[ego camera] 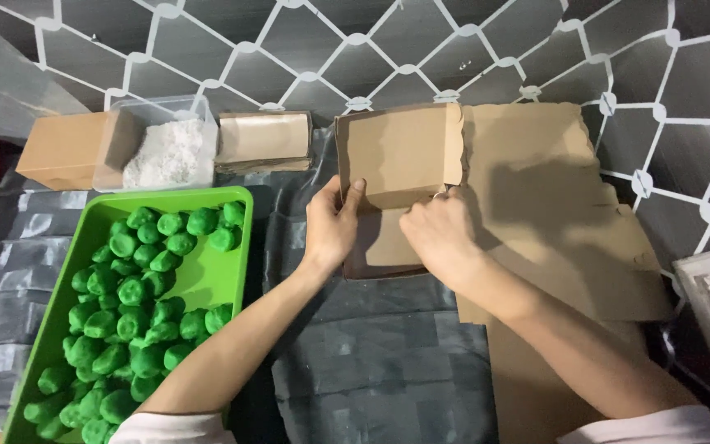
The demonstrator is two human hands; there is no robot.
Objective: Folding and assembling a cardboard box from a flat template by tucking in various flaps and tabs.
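We are holding a brown cardboard box [400, 177] between both hands, near the far edge of the dark tiled mat [371, 362] that is covering the floor. Our left hand [330, 226] is gripping the box's left wall, thumb lying up along the inside of the wall and fingers wrapping around the outside. Our right hand [437, 234] is closing on a folded flap inside the box, its fingers curling over the flap's edge. The box is lying open, its lid flap standing toward the far edge. Just beside it on the right, flat cardboard sheets [552, 214] are spreading toward the mat's right edge. At the left edge a green tray [228, 271] is carrying many green lumps [133, 304]. Along the far edge, a clear tub of white powder [170, 152] is sitting between a closed cardboard box [67, 148] and a stack of folded cardboard [265, 140].
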